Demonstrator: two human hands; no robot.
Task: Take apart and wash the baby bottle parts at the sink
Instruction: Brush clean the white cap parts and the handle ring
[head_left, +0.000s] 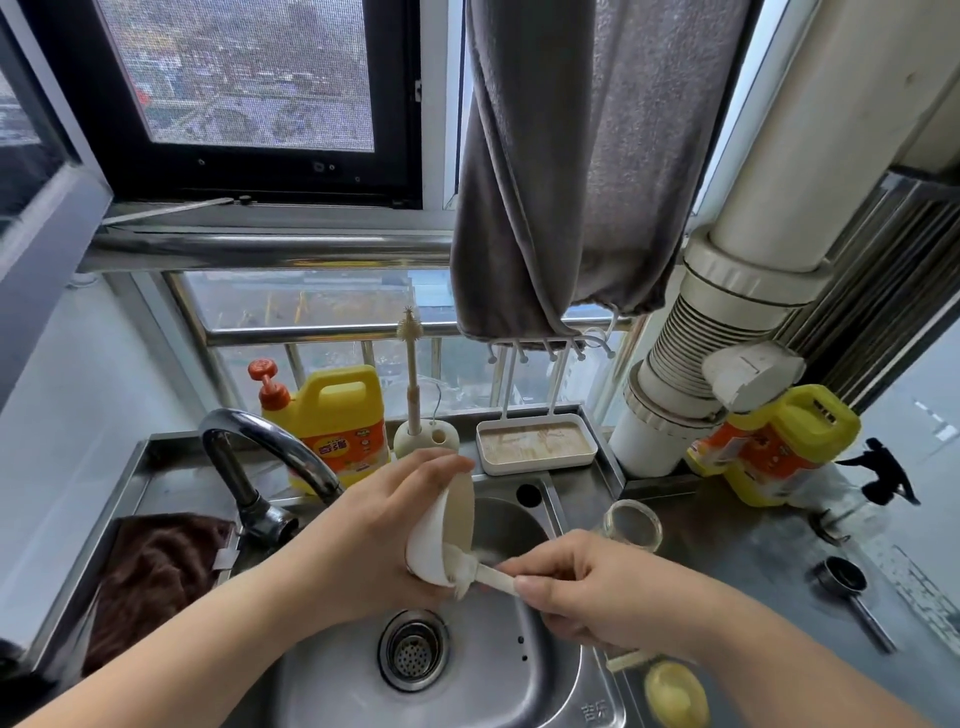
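sink (550, 670): steel basin, centre-bottom; work is held over it so drips fall in.
faucet (270, 457): at 10 o'clock, spout w/ no water visible.
left hand (363, 540): fingers curled round the cream cap (447, 530), tilted w/ its opening to 3 o'clock, prob. for brush access.
right hand (587, 587): pinches the brush (480, 571) handle, bristles at the cap's rim.
glass bottle (632, 525): on counter at 2 o'clock, apart from cap.

Small kitchen corner by a window, lit by grey daylight.
A black-framed mesh-screened window (249, 78) sits above a steel guard rail (270, 247). A grey cloth curtain (566, 156) hangs bunched at centre. A fat cream plastic drain pipe (737, 291) runs down the right corner onto the stainless steel countertop (727, 551). Pale wall (62, 389) stands at left.
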